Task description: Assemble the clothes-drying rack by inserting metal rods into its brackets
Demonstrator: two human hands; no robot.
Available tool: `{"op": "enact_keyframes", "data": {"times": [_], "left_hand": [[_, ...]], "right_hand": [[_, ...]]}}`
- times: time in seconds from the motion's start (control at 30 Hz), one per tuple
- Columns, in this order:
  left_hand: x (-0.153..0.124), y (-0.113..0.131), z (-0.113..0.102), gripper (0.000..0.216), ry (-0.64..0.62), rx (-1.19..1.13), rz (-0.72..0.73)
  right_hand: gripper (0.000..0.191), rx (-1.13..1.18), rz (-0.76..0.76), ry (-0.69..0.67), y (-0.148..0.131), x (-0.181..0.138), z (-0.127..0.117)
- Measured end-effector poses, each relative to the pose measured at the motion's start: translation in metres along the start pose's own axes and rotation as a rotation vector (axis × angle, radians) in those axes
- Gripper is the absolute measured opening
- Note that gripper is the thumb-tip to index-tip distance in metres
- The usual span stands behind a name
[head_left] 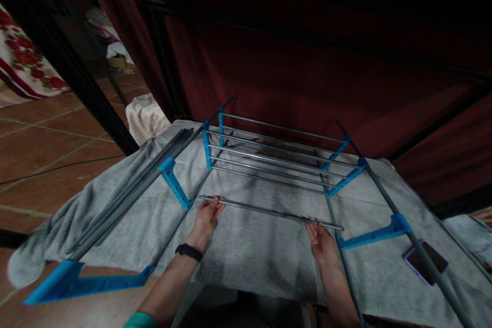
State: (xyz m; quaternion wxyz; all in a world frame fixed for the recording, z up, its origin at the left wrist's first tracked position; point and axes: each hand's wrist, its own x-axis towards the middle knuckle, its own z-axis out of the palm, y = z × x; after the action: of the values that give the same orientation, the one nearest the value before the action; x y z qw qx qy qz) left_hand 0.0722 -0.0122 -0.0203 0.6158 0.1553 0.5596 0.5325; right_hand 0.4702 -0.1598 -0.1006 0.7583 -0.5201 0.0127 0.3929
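A thin grey metal rod [269, 211] lies crosswise in front of me, held at both ends. My left hand [206, 217] grips its left end, beside a blue plastic bracket [175, 182]. My right hand [319, 236] holds the right end, palm turned up, close to another blue bracket [371, 236]. Beyond the rod stands a partly built rack [277, 156] of several grey rods set between blue side pieces. All of it rests on a grey towel [246, 251].
A bundle of loose grey rods [142, 184] lies at the left of the towel. A phone [425, 261] lies at the right beside a long grey tube [415, 241]. Dark red curtains hang behind. Tiled floor and a floral cloth [23, 66] are at the left.
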Motion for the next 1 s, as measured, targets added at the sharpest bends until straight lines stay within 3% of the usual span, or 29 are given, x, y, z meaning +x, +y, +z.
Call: {"op": "enact_keyframes", "data": {"times": [0.53, 0.77, 1.0], "left_hand": [[0.003, 0.001, -0.001, 0.026, 0.051, 0.001, -0.022], [0.007, 0.015, -0.005, 0.026, 0.046, 0.092, -0.054], [0.02, 0.018, -0.018, 0.024, 0.026, 0.163, -0.077]], "right_hand": [[0.017, -0.081, 0.03, 0.066, -0.012, -0.014, 0.017], [0.018, -0.044, 0.014, 0.041, -0.018, -0.043, 0.036], [0.018, 0.072, -0.042, -0.031, -0.01, -0.051, 0.036]]}}
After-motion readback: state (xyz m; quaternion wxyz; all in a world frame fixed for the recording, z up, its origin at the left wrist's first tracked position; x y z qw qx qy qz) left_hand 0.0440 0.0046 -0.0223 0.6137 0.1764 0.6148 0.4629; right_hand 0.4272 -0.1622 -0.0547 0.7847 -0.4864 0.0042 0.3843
